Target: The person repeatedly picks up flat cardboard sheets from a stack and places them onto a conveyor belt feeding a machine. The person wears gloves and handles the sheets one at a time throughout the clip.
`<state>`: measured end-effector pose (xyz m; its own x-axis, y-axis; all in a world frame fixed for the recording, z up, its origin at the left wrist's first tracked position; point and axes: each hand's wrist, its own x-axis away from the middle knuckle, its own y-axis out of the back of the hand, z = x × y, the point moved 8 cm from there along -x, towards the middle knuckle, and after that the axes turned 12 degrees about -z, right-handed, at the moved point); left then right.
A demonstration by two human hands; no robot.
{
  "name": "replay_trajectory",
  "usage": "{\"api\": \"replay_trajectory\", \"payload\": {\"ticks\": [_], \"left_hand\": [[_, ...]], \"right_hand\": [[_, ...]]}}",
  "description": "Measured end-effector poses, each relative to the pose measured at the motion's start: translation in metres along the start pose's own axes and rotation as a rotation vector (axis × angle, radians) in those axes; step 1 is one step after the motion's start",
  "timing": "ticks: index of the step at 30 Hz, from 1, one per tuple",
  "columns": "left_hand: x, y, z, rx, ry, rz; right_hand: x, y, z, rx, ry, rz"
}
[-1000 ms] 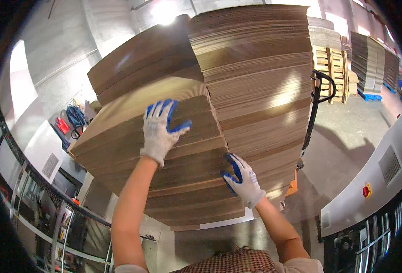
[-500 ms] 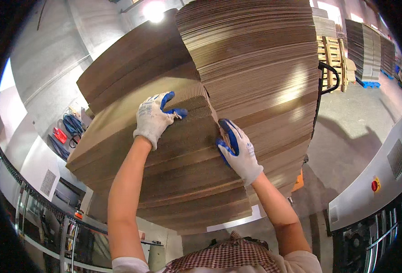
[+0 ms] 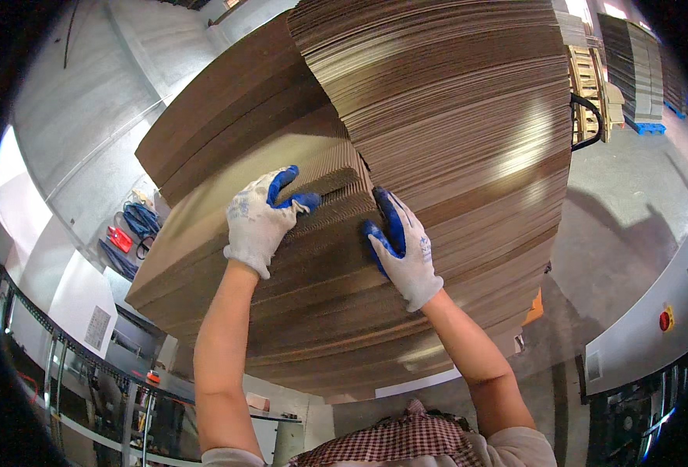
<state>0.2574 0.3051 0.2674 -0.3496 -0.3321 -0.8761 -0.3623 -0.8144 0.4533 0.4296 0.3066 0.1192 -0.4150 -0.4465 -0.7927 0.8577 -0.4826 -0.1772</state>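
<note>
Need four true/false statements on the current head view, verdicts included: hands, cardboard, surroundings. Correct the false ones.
1. The left hand and right hand both wear white and blue gloves. True.
2. Both hands are clenched into fists. False: on each, thumb and fingers are spread apart.
3. The front cardboard stack is lower than the tall cardboard stack to its right. True.
4. The pale grey panel at the picture's right carries a green button. False: its round button is red.
</note>
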Motion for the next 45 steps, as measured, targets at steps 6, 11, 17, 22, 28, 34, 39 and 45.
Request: {"api": "replay_trajectory", "payload": {"ticks": [6, 11, 17, 22, 28, 34, 39, 45], "left_hand": [[0.009, -0.006, -0.021, -0.135, -0.126, 0.072], [0.006, -0.004, -0.019, -0.129, -0.113, 0.045], [0.007, 0.003, -0.024, -0.205, -0.212, -0.08], [0.018, 0.005, -0.031, -0.28, -0.331, -0.187], [0.02, 0.005, -0.035, -0.283, -0.401, -0.294], [0.022, -0.01, -0.029, -0.238, -0.386, -0.273], [0.015, -0.018, -0.022, -0.304, -0.134, -0.144], [0.0, 0.012, -0.008, -0.239, -0.095, -0.114]], "right_hand": [[-0.002, 0.0, 0.001, -0.011, 0.003, 0.005], [-0.004, 0.0, 0.005, -0.054, 0.034, -0.07], [-0.011, -0.004, 0.005, -0.026, 0.042, -0.055], [-0.017, -0.004, 0.014, 0.044, 0.105, -0.079], [-0.037, -0.005, 0.022, 0.137, 0.169, 0.016], [-0.028, -0.013, 0.011, -0.175, -0.1, -0.011], [-0.012, -0.016, 0.018, -0.231, -0.038, -0.06], [-0.008, -0.02, 0.026, 0.094, 0.364, -0.095]]}}
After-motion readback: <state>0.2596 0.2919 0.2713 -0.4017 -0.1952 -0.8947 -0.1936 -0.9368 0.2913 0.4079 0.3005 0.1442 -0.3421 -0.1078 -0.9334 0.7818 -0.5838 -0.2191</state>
